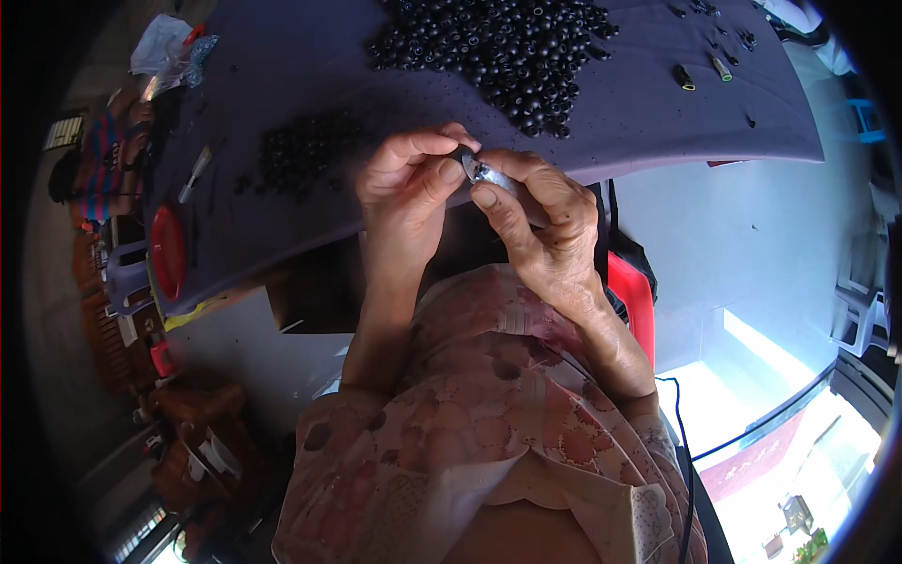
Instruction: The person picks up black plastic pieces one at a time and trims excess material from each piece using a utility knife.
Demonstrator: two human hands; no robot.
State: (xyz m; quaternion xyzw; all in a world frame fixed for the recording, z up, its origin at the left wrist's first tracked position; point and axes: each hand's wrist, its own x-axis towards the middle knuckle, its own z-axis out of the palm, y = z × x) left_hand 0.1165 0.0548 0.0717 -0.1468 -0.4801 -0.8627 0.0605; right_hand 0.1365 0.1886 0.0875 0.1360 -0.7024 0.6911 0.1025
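Both hands are raised close together in front of the dark purple tablecloth (272, 85). Between its thumb and fingertips, my left hand (406, 183) pinches a small black rounded piece (461, 153). A short silver blade tool (498, 179) sits in the grip of my right hand (554, 221), its tip against or right beside the black piece. Fingers partly cover both items, so exact contact cannot be told. Beyond my hands lies a large heap of black ring-like pieces (507, 52). A smaller heap of dark pieces (305, 150) is to the left.
A white-handled knife (194, 174) and a red plate (167, 254) lie toward the table's left edge, with a plastic bag (162, 45) farther back. Two black pieces with yellowish rims (684, 78) rest at the right. A red seat (631, 301) stands beside my right forearm.
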